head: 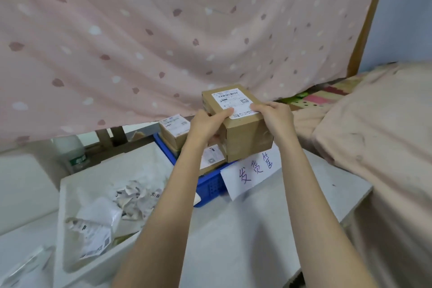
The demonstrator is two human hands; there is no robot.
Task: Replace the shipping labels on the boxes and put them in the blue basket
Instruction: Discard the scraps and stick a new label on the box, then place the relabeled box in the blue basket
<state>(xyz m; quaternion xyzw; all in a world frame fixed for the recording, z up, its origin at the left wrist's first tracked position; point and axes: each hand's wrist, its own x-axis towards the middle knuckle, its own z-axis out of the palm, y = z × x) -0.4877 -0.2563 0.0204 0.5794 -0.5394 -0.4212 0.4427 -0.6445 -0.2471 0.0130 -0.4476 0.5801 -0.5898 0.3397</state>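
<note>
I hold a brown cardboard box (247, 133) in the air above the blue basket (210, 186). A white shipping label (235, 101) lies on its top face. My left hand (208, 124) grips the box's left side, thumb on the label's near edge. My right hand (275, 117) grips the right side, fingertips on the label's right corner. Inside the basket sit other labelled boxes, one at the back (174, 130) and one lower, partly hidden by the held box. A white paper sign (252, 173) with handwriting hangs on the basket's front.
A white tub (70, 252) at the left holds crumpled torn labels (133, 201) and backing sheets. A plastic bottle (72, 152) stands behind it. A pink spotted curtain (163, 42) hangs behind, and bedding (374, 128) lies at the right. The white table (257, 229) carries all of this.
</note>
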